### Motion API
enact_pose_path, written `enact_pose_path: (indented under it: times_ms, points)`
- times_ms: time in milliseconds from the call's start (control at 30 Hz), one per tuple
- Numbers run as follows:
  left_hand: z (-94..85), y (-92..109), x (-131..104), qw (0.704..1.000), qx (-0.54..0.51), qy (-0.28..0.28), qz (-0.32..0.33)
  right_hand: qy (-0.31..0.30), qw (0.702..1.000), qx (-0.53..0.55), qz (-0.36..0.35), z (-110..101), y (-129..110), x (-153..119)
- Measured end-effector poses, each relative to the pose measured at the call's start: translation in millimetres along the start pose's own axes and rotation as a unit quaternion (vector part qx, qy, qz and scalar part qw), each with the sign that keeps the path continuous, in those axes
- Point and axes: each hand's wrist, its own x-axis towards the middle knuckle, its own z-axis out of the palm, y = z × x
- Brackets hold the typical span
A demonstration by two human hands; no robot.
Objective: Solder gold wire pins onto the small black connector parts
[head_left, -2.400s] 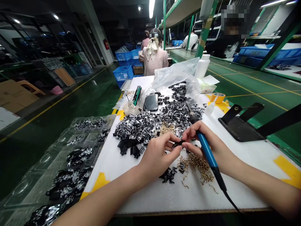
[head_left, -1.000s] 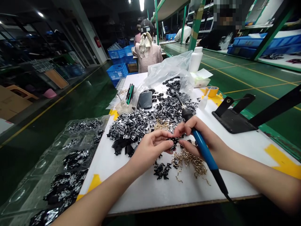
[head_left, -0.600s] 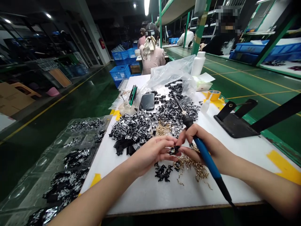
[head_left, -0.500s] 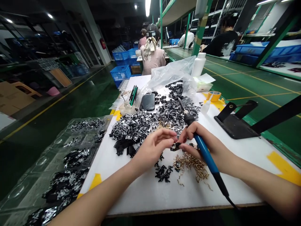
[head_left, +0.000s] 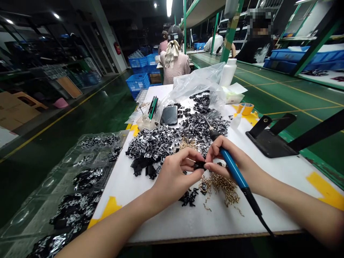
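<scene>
Handling one small black piece (head_left: pixel 199 165), raised above the white tabletop (head_left: pixel 173 225), between two bare hands. Left hand (head_left: pixel 177 172): thumb and fingers curved about the piece; whether they pinch it, cannot tell. Right hand (head_left: pixel 243 163): narrow grip, thumb and finger at the piece's right end; same hand carries a blue-handled soldering iron (head_left: pixel 234 167), tip pointing away from the person.

Progress, as judged: a single piece in work; its state of completion too small to tell. Loose stock: one broad heap of black-and-silver clips (head_left: pixel 153 143) beyond the hands; one small gold heap (head_left: pixel 188 144) at its near side; one larger pile of gold pins (head_left: pixel 225 190) nearer the person; one cluster of small black parts (head_left: pixel 189 197), partly hidden by the left hand. The quantity suggests much remains. Clear tray (head_left: pixel 49 182), beside the tabletop's left edge: several compartments bearing black-and-silver pieces, finished or waiting, cannot tell. Black stand (head_left: pixel 274 141), right side: without the iron.

Changes against the frame half a second earlier: left thumb lower, left fingers more arched, the gap between them wider; black cluster more covered. Iron and heaps: much the same.
</scene>
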Motion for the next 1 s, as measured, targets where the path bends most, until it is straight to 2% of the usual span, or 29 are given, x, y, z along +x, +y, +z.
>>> enact_pose_path:
  times_ms: [100,200,300,433,533,667,1000]
  points:
    - [-6.7,0.9,5.3,0.995,-0.088,0.009,-0.049,0.045,0.998,-0.038,-0.023,-3.9,-3.1,-0.1]
    - [-18.0,-3.6,14.8,0.987,-0.131,0.067,-0.066,0.098,0.991,-0.068,-0.066,-10.7,-8.9,-3.8]
    - [-29.5,-10.0,23.1,0.975,-0.177,0.119,-0.064,0.091,0.986,-0.112,-0.085,-16.9,-14.8,-8.8]
    - [-37.0,-13.1,27.0,0.962,-0.221,0.148,-0.056,0.089,0.976,-0.153,-0.125,-20.0,-15.6,-13.1]
    - [-36.7,-12.5,26.3,0.962,-0.218,0.154,-0.054,0.069,0.978,-0.135,-0.140,-20.0,-12.6,-14.4]
    - [-34.8,-12.3,25.5,0.965,-0.207,0.156,-0.050,0.040,0.983,-0.133,-0.123,-19.7,-10.3,-14.4]
    - [-35.8,-12.2,25.2,0.967,-0.198,0.155,-0.046,0.046,0.985,-0.134,-0.101,-20.2,-10.1,-14.8]
